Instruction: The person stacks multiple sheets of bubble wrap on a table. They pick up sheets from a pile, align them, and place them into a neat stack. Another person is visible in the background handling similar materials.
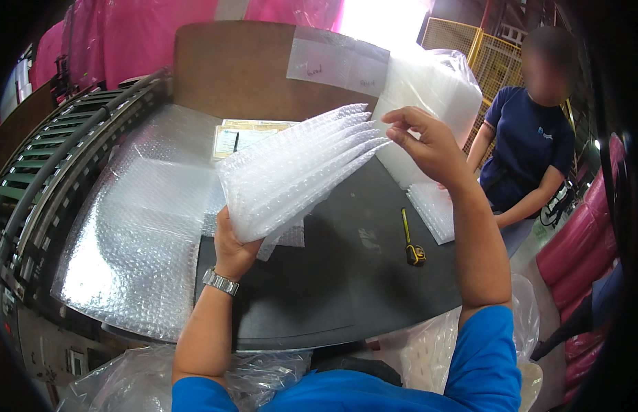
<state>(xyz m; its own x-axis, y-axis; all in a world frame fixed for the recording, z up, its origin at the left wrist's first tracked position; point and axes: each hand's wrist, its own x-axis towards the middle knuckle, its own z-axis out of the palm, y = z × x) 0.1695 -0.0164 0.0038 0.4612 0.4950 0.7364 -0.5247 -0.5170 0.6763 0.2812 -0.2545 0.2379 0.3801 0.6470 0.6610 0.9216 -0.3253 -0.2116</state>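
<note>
A fanned stack of bubble-wrap pouches (298, 172) is gripped at its near lower end by my left hand (235, 244), which is closed on it and wears a metal watch. The layers spread apart at their far right corners. Just beside those corners is my right hand (425, 141), raised, its fingers curled and a gap showing between thumb and forefinger. Nothing shows in it. Below the stack, more bubble-wrap pieces (289, 234) lie on the black tabletop (346, 281).
Bubble wrap (137, 240) covers the table's left side, beside a roller conveyor (41, 161). Papers and a pen (236, 141) lie behind the stack. A yellow-black tape measure (414, 250) rests on the right, near flat pouches (432, 213). A person (528, 151) stands at the right.
</note>
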